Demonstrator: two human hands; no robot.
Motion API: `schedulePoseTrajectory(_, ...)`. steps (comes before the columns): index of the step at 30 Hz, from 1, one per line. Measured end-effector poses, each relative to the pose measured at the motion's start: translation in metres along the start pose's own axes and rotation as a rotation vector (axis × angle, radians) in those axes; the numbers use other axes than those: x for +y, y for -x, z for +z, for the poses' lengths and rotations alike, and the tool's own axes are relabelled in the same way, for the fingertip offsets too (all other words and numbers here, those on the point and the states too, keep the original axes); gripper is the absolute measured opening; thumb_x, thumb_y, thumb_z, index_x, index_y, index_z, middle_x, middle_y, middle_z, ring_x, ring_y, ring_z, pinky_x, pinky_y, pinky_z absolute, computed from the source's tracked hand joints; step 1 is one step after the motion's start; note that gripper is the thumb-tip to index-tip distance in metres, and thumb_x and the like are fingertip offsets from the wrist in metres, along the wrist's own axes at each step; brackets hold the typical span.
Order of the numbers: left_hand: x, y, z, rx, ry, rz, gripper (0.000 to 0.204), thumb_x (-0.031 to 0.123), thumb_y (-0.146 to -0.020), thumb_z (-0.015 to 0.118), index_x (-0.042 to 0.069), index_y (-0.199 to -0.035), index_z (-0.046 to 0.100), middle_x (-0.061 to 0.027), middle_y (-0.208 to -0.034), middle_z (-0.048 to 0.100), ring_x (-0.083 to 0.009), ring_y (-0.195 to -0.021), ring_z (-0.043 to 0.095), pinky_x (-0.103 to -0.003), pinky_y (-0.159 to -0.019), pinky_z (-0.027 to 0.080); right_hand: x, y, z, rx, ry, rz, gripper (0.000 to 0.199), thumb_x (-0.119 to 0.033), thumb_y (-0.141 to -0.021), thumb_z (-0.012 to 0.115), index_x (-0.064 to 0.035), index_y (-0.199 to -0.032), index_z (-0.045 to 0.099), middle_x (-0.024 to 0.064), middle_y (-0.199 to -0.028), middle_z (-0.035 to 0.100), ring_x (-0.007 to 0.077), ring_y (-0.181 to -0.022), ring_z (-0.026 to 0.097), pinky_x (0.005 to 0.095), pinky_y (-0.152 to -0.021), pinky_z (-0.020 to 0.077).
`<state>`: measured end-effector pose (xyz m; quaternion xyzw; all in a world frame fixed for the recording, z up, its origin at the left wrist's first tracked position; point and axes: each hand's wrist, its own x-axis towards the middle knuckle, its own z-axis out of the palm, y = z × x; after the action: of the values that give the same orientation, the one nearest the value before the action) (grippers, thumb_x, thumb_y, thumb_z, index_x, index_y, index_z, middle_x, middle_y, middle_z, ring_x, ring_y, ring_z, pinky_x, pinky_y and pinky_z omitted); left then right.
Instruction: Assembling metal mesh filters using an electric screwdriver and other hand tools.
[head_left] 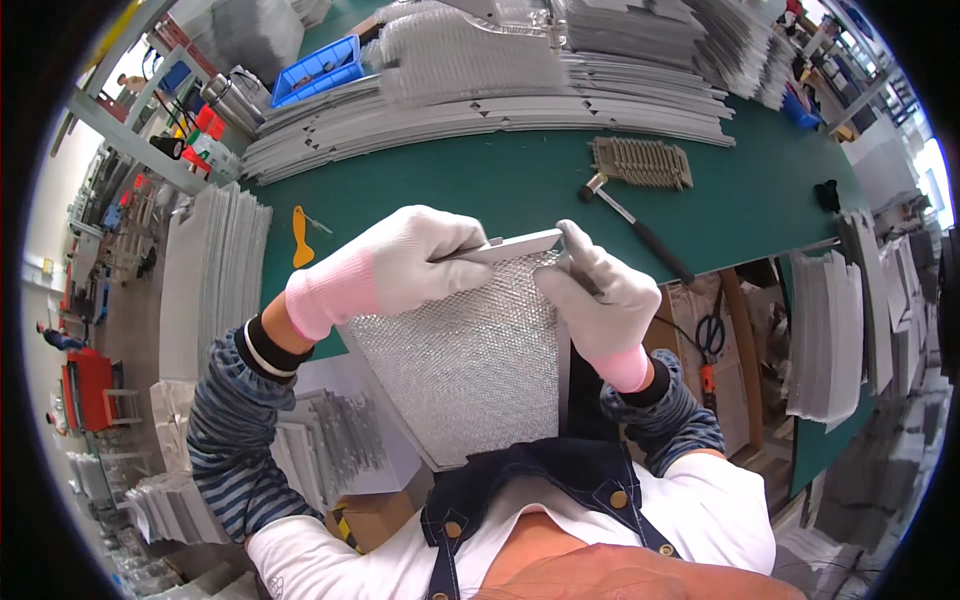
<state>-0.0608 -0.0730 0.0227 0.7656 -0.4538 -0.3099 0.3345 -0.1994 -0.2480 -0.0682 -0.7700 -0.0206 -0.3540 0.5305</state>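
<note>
A silvery mesh filter panel (470, 370) is held tilted in front of my body, its lower end close to my apron. Along its top edge runs a light grey frame strip (525, 244). My gloved left hand (420, 262) is closed, thumb and fingers pinching the strip's left part. The gloved right hand (600, 295) is closed on the strip's right end at the panel's top corner, fingertips bent over it. Whether the strip is seated on the mesh cannot be made out.
On the green table (440, 170) lie a black-handled hammer (640, 230), a bundle of ridged metal pieces (642, 163) and a yellow scraper (301, 238). Long frame strips (500, 110) and a blue bin (318, 72) stand behind. Black scissors (710, 335) lie in an open drawer at right.
</note>
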Motion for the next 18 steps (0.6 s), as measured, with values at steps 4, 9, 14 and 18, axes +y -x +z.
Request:
schedulePoseTrajectory(4, 0.003, -0.005, 0.008, -0.084, -0.107, -0.01, 0.018, 0.015, -0.091, 0.064, -0.003, -0.09, 0.06, -0.0114, -0.073, 0.056, -0.0166, -0.065, 0.052, -0.032, -0.062, 0.044, -0.003, -0.001, 0.002, 0.112, -0.008, 0.093, 0.041, 0.001, -0.079, 0.074, 0.004, -0.12, 0.065, 0.0046, -0.081, 0.07, 0.0035, -0.066, 0.059, 0.0188, -0.06, 0.0494)
schedulePoseTrajectory(9, -0.012, 0.012, 0.022, 0.082, -0.246, 0.236, 0.066, 0.021, -0.079, 0.077, 0.001, -0.135, 0.048, -0.0201, -0.086, 0.066, -0.0336, -0.076, 0.066, -0.037, -0.072, 0.052, 0.013, -0.009, 0.011, -0.164, -0.294, 0.28, 0.022, 0.008, -0.083, 0.067, 0.0037, -0.104, 0.063, 0.0056, -0.093, 0.067, 0.0023, -0.075, 0.056, 0.018, -0.064, 0.0465)
schedulePoseTrajectory(14, -0.002, 0.017, 0.02, -0.064, -0.465, -0.189, 0.095, 0.022, -0.068, 0.085, 0.0, -0.146, 0.034, -0.022, -0.103, 0.066, -0.0381, -0.093, 0.066, -0.039, -0.083, 0.051, 0.034, -0.009, 0.034, -0.173, -0.833, 0.292, 0.013, 0.001, -0.093, 0.055, 0.0015, -0.105, 0.053, 0.0176, -0.115, 0.063, 0.0173, -0.099, 0.063, 0.0284, -0.086, 0.0521)
schedulePoseTrajectory(18, -0.018, 0.042, 0.006, 0.851, -0.705, 0.453, 0.068, 0.016, -0.071, 0.08, -0.001, -0.131, 0.054, -0.0167, -0.113, 0.064, -0.0324, -0.101, 0.063, -0.039, -0.086, 0.051, 0.078, -0.003, 0.026, -0.261, -1.472, 0.319, 0.029, -0.028, -0.102, 0.047, -0.0026, -0.112, 0.056, 0.0209, -0.131, 0.055, 0.035, -0.125, 0.051, 0.0495, -0.105, 0.0428)
